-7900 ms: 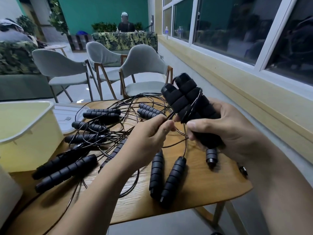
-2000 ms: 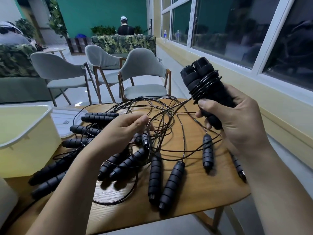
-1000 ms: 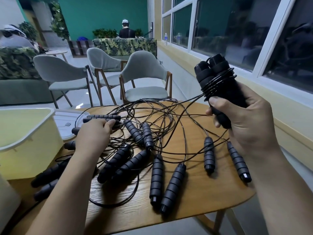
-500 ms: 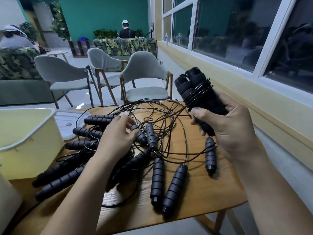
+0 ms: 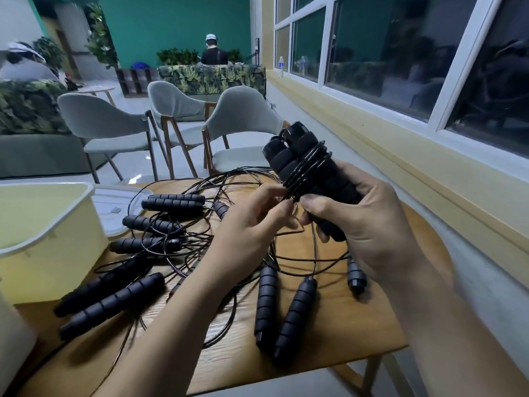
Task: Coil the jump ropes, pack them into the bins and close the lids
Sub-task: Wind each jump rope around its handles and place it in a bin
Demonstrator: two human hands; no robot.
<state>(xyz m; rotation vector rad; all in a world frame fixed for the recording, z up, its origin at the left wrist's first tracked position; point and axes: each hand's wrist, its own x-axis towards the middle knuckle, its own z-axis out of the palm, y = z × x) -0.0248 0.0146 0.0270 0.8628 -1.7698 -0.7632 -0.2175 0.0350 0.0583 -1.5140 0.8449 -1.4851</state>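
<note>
While right hand (image 5: 372, 233) grips handles (image 5: 297, 151) tilted | left hand (image 5: 252, 224) pinches cord (image 5: 310, 165) just beside

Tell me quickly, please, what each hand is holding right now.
Left hand: pinches the black cord close to the handles.
Right hand: grips those two handles, cord wound round them.
</note>
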